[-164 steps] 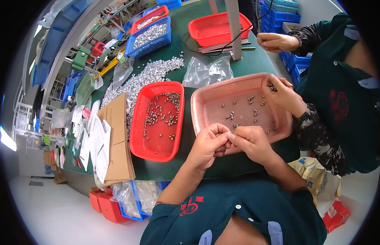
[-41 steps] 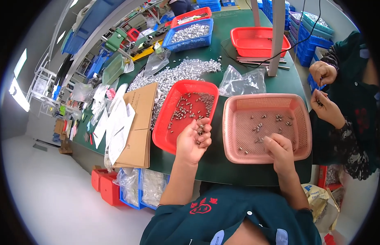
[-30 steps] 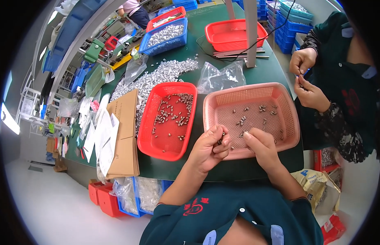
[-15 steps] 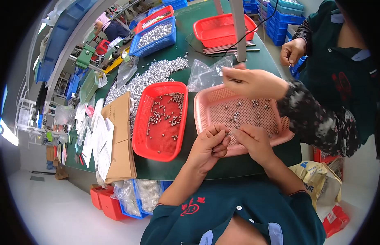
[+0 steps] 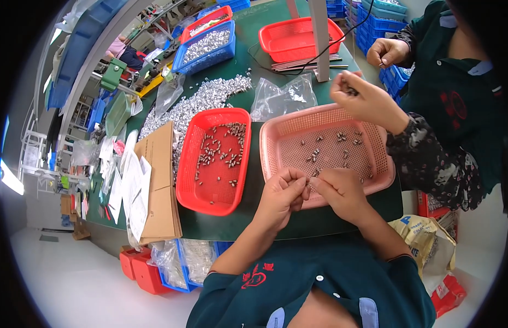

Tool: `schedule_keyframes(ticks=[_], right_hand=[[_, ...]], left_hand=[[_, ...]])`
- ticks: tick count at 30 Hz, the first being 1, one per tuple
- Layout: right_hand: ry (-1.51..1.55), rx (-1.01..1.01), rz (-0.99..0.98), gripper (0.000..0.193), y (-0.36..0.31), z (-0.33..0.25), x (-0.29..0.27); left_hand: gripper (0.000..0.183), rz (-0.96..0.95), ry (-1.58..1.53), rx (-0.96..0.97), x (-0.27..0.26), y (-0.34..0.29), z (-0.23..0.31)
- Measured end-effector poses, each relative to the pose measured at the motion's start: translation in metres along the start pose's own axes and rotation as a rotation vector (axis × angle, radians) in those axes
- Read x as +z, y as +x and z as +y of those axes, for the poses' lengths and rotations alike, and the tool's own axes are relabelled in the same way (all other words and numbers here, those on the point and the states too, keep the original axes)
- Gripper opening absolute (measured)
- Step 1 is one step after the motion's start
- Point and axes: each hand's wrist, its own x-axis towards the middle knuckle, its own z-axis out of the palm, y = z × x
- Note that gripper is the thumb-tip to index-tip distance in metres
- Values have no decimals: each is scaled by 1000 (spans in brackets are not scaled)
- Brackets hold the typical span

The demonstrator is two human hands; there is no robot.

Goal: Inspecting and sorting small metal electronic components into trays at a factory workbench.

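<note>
My left hand (image 5: 281, 194) and right hand (image 5: 338, 188) pinch fingers shut on a tiny, stiff, slippery-looking metal part (image 5: 307, 185) over the pink plastic mesh basket's (image 5: 382, 180) near rim.

Part pinched between left hand (image 5: 282, 192) and right hand (image 5: 341, 191) fingers too small to tell.

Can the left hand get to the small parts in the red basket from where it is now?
Probably yes. The left hand sits right beside the red basket, whose top is open, and nothing lies between them. The small metal parts lie loose inside.
</note>
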Motion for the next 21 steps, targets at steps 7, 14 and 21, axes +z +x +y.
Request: schedule_keyframes(ticks=[7,14,21], right_hand=[[207,136,18,22,2,-13,5],[502,203,156,23,1,-11,2],[481,254,37,23,-4,0,10]], left_hand=[[10,-31,-84,-36,-4,-3,3],[9,311,-79,163,-32,-15,26],[21,438,-292,345,-89,-21,56]])
